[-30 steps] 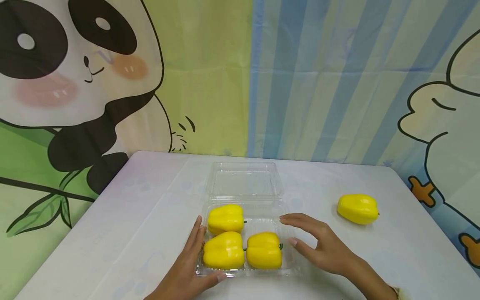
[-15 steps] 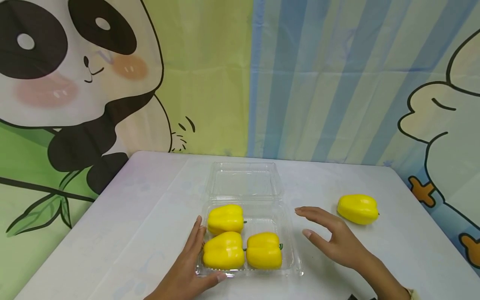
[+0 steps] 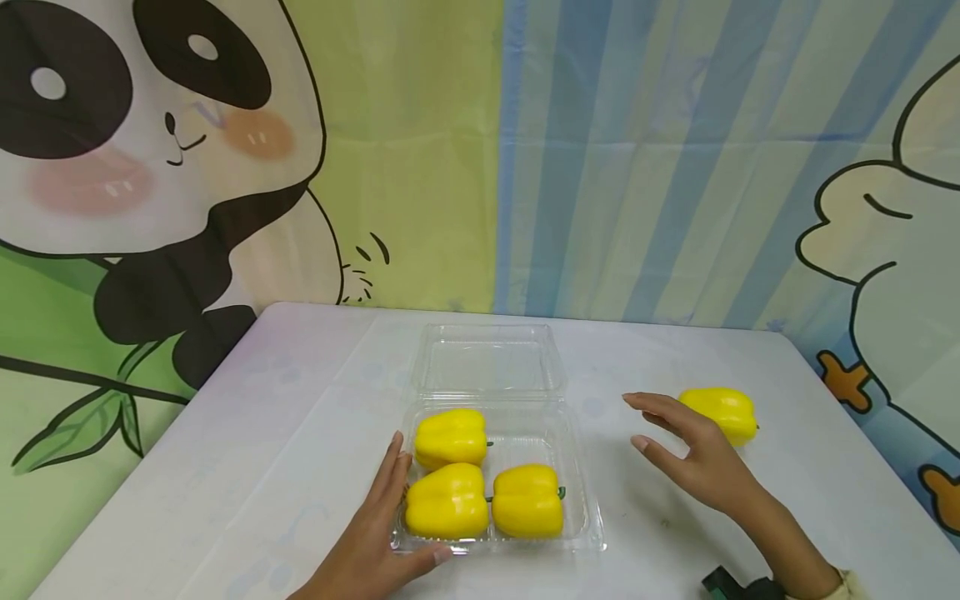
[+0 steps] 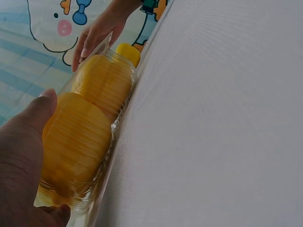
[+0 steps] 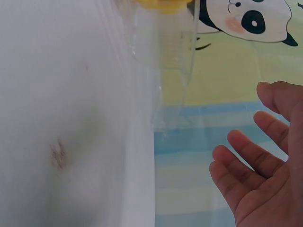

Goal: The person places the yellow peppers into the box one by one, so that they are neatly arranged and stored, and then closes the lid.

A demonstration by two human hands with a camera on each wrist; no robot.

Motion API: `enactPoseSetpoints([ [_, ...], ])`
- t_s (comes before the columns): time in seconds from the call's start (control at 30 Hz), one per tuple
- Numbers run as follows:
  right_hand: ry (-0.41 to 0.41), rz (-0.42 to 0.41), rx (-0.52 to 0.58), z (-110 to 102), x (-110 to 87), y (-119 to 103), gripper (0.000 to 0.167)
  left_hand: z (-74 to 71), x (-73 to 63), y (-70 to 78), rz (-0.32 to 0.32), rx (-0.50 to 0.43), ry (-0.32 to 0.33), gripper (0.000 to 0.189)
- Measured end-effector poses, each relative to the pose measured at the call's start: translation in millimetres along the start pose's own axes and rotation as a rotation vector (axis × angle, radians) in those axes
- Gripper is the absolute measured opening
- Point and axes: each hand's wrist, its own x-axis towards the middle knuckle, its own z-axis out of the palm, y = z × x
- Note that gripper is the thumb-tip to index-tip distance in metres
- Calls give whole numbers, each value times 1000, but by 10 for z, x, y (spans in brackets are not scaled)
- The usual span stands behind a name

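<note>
A clear plastic clamshell container [image 3: 527,448] sits on the table with its lid folded back. Inside are three yellow bell peppers: one at the back left [image 3: 448,438], one at the front left [image 3: 446,502] and one at the front right [image 3: 527,502]. My left hand [image 3: 372,533] rests against the container's near left corner, fingers straight along its side and thumb at the front edge. Over the table to the right, my right hand [image 3: 697,458] holds nothing, its fingers loosely spread. Another yellow bell pepper [image 3: 726,410] lies just behind it, partly hidden by the hand.
The transparent lid [image 3: 489,360] lies flat behind the container. A white cloth [image 3: 300,467] covers the table. Behind its back edge hangs a curtain [image 3: 420,150] with a panda and stripes. A dark device [image 3: 738,586] shows at the right wrist.
My right hand has moved right and away from the container, toward the loose bell pepper, which it now partly covers. The left hand and the container have stayed in place.
</note>
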Motion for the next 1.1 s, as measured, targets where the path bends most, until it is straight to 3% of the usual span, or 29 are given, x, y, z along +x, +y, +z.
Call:
enactPoseSetpoints([
  [0.27,85,113,-83,-154,-12,112,55,-7,-5,10,-22,-4,-11,119],
  [0.53,175,91,-129,-335,-27,221,63,-6,3,19,-26,-2,-14,119],
  [0.8,268,219,-198,-482,-122,387,49,-10,6,23,-30,-7,-24,118],
  [1.0,318,282,-270,-575,-201,513,54,-7,7,22,-19,-8,-19,118],
  [1.1,300,345,-293,-615,-231,566,59,-7,5,17,-12,-10,-12,118],
])
